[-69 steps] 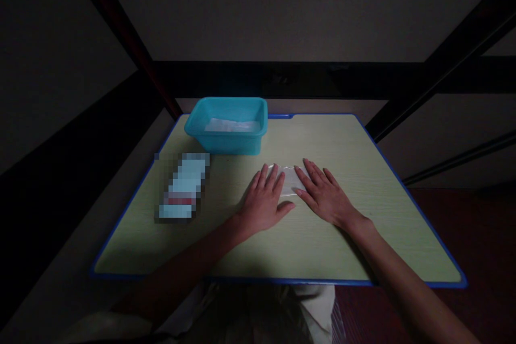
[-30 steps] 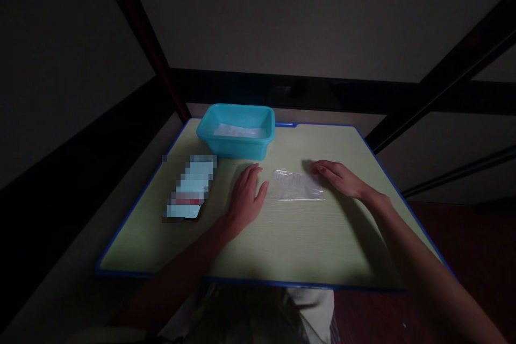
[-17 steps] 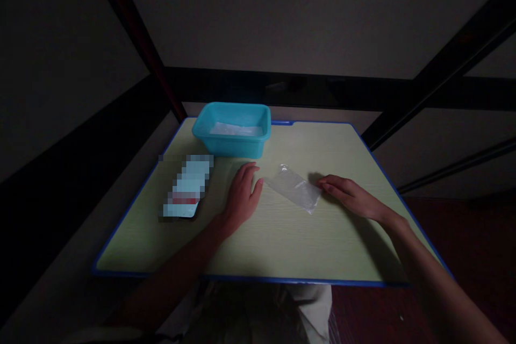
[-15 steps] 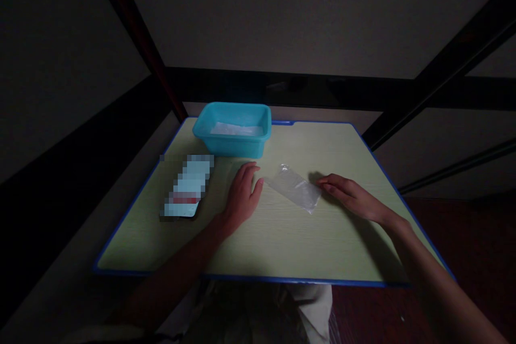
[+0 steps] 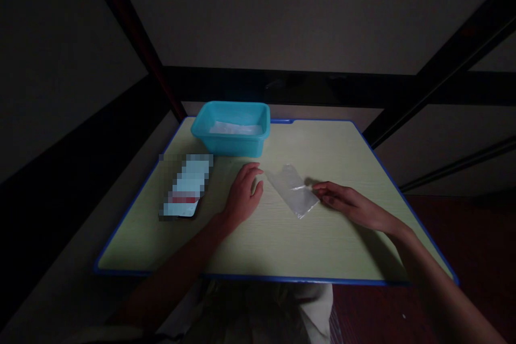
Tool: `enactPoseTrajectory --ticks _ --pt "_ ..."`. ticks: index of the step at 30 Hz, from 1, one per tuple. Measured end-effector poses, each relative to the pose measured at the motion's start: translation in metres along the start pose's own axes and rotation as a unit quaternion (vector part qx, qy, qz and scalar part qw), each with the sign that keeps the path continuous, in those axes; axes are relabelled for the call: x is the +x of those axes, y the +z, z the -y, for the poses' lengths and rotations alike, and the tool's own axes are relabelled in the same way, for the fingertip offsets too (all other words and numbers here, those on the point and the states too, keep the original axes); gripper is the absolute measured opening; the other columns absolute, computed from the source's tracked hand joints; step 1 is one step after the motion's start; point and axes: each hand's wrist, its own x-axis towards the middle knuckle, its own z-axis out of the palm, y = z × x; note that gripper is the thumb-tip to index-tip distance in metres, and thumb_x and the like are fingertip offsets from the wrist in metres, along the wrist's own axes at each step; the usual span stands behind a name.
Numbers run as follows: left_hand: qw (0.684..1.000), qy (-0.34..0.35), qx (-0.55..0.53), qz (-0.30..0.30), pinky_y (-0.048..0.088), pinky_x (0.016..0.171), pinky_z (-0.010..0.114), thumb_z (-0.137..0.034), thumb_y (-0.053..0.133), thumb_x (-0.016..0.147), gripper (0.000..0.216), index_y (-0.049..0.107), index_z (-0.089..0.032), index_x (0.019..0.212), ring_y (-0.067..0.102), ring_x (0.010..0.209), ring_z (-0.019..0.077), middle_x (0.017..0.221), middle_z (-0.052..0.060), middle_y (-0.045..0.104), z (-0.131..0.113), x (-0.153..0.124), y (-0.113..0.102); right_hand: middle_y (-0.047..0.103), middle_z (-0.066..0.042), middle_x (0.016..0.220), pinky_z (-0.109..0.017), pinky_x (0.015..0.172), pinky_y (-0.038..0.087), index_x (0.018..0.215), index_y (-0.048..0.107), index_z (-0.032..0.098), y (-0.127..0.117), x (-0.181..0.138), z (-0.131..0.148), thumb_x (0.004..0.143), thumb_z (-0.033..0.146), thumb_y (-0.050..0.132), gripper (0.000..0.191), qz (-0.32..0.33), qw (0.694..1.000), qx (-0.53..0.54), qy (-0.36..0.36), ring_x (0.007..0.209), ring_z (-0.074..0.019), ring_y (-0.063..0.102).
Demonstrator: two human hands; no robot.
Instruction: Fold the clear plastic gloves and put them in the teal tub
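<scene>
A small clear plastic bag point(image 5: 293, 192) lies flat and slanted on the pale green table point(image 5: 282, 236). My right hand point(image 5: 346, 204) rests on the table at the bag's right corner, fingers stretched out, fingertips touching its edge. My left hand point(image 5: 242, 196) lies flat on the table just left of the bag, fingers loosely apart, holding nothing.
A turquoise plastic tub point(image 5: 230, 127) with clear bags inside stands at the table's far left. A blurred rectangular item point(image 5: 186, 185) lies left of my left hand. Dark frame bars rise behind and beside the blue-edged table.
My hands left the bag's top and moved apart. The right hand drew back toward me and turned the bag, which now lies slanted. The left hand has barely moved.
</scene>
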Motion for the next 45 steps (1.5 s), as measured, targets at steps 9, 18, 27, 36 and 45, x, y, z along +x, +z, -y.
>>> enactPoseTrajectory --ticks 9,18,27,36,45 --pt "1.000 0.009 -0.015 0.018 0.048 0.091 0.035 -0.006 0.047 0.080 0.017 0.055 -0.017 0.091 0.057 0.103 0.0186 0.107 0.009 0.059 -0.001 0.000 -0.001 0.065 -0.007 0.097 -0.032 0.075 0.054 0.116 0.051 0.018 0.013 -0.011 0.016 0.090 0.026 0.042 0.029 0.057 0.998 -0.015 -0.036 0.086 -0.0158 0.063" --pt "0.970 0.135 -0.071 0.192 0.050 0.081 0.030 -0.006 0.042 0.084 0.023 0.061 -0.016 0.090 0.060 0.093 0.0162 0.097 0.008 0.064 -0.010 -0.001 -0.006 0.063 -0.010 0.094 -0.039 0.077 0.054 0.102 0.062 0.017 0.023 -0.012 0.016 0.085 0.021 0.053 0.019 -0.066 0.970 -0.209 -0.104 0.090 -0.0217 0.061" --pt "0.945 0.198 0.009 0.261 0.048 0.086 0.032 -0.004 0.044 0.083 0.027 0.066 -0.016 0.093 0.057 0.096 0.0174 0.100 0.007 0.064 -0.011 0.000 -0.007 0.069 -0.008 0.097 -0.041 0.076 0.051 0.098 0.065 0.018 0.033 -0.001 0.022 0.084 0.020 0.056 0.016 -0.019 0.924 -0.330 -0.193 0.088 -0.0227 0.063" --pt "0.944 0.196 0.013 0.263 0.048 0.085 0.032 -0.004 0.045 0.082 0.026 0.067 -0.016 0.091 0.056 0.095 0.0178 0.099 0.008 0.064 -0.010 0.000 -0.006 0.070 -0.006 0.081 -0.033 0.067 0.048 0.087 0.065 0.017 0.040 0.007 0.029 0.087 0.009 0.046 0.021 -0.003 0.840 -0.482 -0.250 0.073 -0.0183 0.062" --pt "0.946 0.200 0.026 0.253 0.047 0.084 0.031 -0.013 0.049 0.084 0.017 0.065 -0.016 0.091 0.057 0.093 0.0175 0.098 0.006 0.064 -0.013 0.000 -0.006 0.070 -0.008 0.082 -0.034 0.066 0.052 0.087 0.066 0.015 0.045 0.004 0.019 0.087 0.006 0.041 0.026 -0.051 0.859 -0.437 -0.260 0.072 -0.0196 0.064"
